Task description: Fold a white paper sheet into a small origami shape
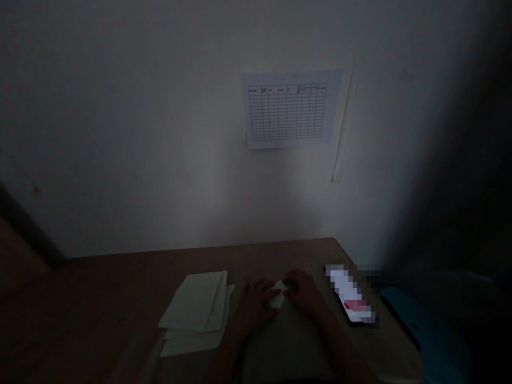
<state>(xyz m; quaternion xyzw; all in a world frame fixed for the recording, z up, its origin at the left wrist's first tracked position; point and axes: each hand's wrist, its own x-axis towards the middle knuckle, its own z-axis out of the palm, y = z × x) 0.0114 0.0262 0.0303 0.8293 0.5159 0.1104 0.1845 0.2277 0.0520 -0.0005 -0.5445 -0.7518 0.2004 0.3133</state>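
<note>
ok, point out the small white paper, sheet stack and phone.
small white paper (pixel 279 295): head view, its visible middle.
sheet stack (pixel 198 306): head view, top sheet's middle.
phone (pixel 351 294): head view, lit screen.

In dim light, left hand (pixel 256 308) and right hand (pixel 303 290) press on a small folded white paper (pixel 278 296) on a wooden table (pixel 120 298), between a stack of sheets (pixel 198 309) and a lit phone (pixel 352 296).

A pale wall (pixel 120 106) fills most of the dim view, and on it hangs a printed sheet (pixel 291 109) ruled into a grid of rows and columns, with a narrow pale strip (pixel 343 128) running down the wall just beside its right edge. Below stands a brown wooden table (pixel 120 298), on which a loose stack of paper (pixel 198 312) lies left of centre, its sheets slightly fanned. A phone (pixel 351 296) with a lit screen lies near the table's right edge, and a blue object (pixel 424 330), too dark to make out, sits beyond that edge.
</note>
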